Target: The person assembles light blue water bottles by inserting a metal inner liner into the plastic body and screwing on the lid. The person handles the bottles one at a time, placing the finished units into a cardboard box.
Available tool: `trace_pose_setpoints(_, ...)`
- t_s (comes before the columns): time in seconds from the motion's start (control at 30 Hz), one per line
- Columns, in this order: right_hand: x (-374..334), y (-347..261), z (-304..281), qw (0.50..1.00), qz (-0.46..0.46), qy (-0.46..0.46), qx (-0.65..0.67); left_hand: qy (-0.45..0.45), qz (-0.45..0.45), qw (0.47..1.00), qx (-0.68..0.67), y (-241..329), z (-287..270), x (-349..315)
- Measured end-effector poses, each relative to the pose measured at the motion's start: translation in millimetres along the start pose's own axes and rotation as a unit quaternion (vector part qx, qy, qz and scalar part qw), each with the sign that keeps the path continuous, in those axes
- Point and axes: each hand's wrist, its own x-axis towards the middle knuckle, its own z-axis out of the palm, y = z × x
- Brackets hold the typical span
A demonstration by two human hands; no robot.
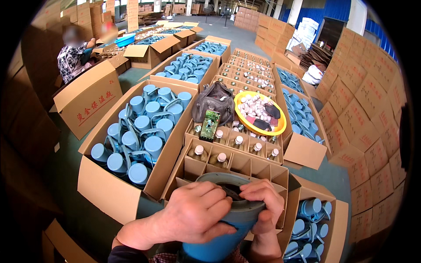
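Close to my body is a blue thermos flask casing (pixel 210 250) with a grey rim around its open mouth, tilted away from me. My left hand (pixel 188 215) is closed over the left side of the rim, fingertips curled into the opening. My right hand (pixel 264 205) grips the rim's right side, thumb outside and fingers at the mouth. A dark shape shows inside; I cannot make out what it is. Right behind the casing stands a divided carton (pixel 175 177) with glass bottles capped in pale pink (pixel 219 160) in some cells.
A large carton of blue thermoses (pixel 142 122) stands left, another (pixel 310 228) lower right. On the bottle cartons ahead lie a yellow basin (pixel 280 129) of pale caps, a dark bag (pixel 215 103) and a phone (pixel 209 126). A person (pixel 74 55) sits far left; stacked cartons (pixel 364 101) line the right.
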Motion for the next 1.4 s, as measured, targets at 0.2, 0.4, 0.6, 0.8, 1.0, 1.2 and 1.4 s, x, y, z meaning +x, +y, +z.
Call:
trace_pose_setpoints(0.2, -2, 18, 12, 0.999, -0.042, 0.027, 0.007, 0.038, -0.004, 0.999, 0.018, -10, 11, -13)
trace_pose_setpoints(0.4, 0, 29, 24, 0.998, -0.041, 0.041, -0.003, -0.055, -0.053, 0.994, 0.072, -7, 5, -4)
trace_pose_setpoints(0.6, -1, 35, 30, 0.998, -0.044, 0.046, -0.006, -0.017, -0.019, 0.993, 0.114, -8, 27, -5)
trace_pose_setpoints(0.8, -5, 47, 34, 0.974, 0.057, 0.108, 0.189, 0.000, -0.042, 0.995, 0.089, -11, 25, -6)
trace_pose_setpoints(1.0, -7, 77, 40, 0.918, 0.070, 0.130, 0.367, -0.004, -0.052, 0.996, 0.075, -8, 23, -5)
trace_pose_setpoints(1.2, -10, 90, 39, 0.922, 0.067, 0.128, 0.360, -0.010, -0.057, 0.996, 0.066, -13, 26, -4)
trace_pose_setpoints(1.4, -10, 107, 37, 0.894, 0.050, 0.110, 0.431, -0.042, -0.070, 0.994, 0.076, -9, 24, 10)
